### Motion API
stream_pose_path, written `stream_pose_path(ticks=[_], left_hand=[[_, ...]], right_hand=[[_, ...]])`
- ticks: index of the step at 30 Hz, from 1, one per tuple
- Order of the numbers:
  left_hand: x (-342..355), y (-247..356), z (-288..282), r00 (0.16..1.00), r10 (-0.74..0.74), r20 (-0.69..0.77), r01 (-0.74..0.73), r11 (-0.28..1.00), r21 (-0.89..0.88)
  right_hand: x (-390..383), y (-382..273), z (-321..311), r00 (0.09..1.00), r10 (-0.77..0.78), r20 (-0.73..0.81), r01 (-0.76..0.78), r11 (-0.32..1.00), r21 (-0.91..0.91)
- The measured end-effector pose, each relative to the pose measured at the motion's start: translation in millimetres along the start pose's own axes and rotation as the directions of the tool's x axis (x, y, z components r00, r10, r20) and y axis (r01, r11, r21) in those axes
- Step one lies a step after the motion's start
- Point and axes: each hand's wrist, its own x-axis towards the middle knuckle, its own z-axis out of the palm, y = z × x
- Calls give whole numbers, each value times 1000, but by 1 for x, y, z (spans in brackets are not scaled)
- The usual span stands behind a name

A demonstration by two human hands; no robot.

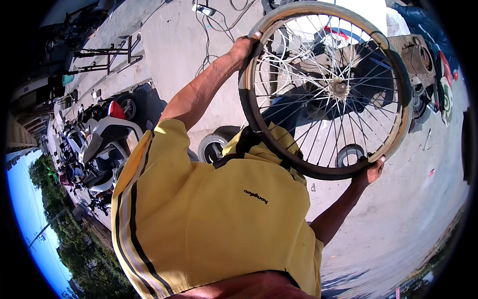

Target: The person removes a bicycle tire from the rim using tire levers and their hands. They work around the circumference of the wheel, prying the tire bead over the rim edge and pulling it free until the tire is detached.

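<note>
Well, at the upper right of the frame a spoked wheel (339, 88) is held up, clutched at its upper-left edge by the left hand (245, 46) and at its lower-right edge by the right hand (369, 173). It is probably stiff and not too heavy. It is best held by the outer tire (318, 173), since thin spokes (323, 83) could be bent. Brown, dusty patches are seen on the dark tire; the hub looks rusty.

Bright sunlight, hard shadows on the ground (393, 219); white surface (374, 13) glares; curved edges, 4 black corners.
</note>
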Motion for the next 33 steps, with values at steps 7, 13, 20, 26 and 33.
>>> stream_pose_path(ticks=[7,13,20,26,33], left_hand=[[-84,-73,-8,975,187,117,-147,946,-290],[-85,-101,11,996,-72,-58,41,910,-413],[-81,-67,22,962,-207,-177,142,936,-321],[-79,-70,18,976,18,-217,-60,980,-188],[-41,-31,1,996,89,21,-86,989,-117]], right_hand=[[12,6,-15,976,151,156,-176,971,163],[-4,4,-7,992,102,77,-114,980,165],[-8,21,-9,995,83,56,-89,988,128],[12,33,-19,997,83,7,-82,995,-52],[25,31,-23,998,68,-8,-68,989,-132]])
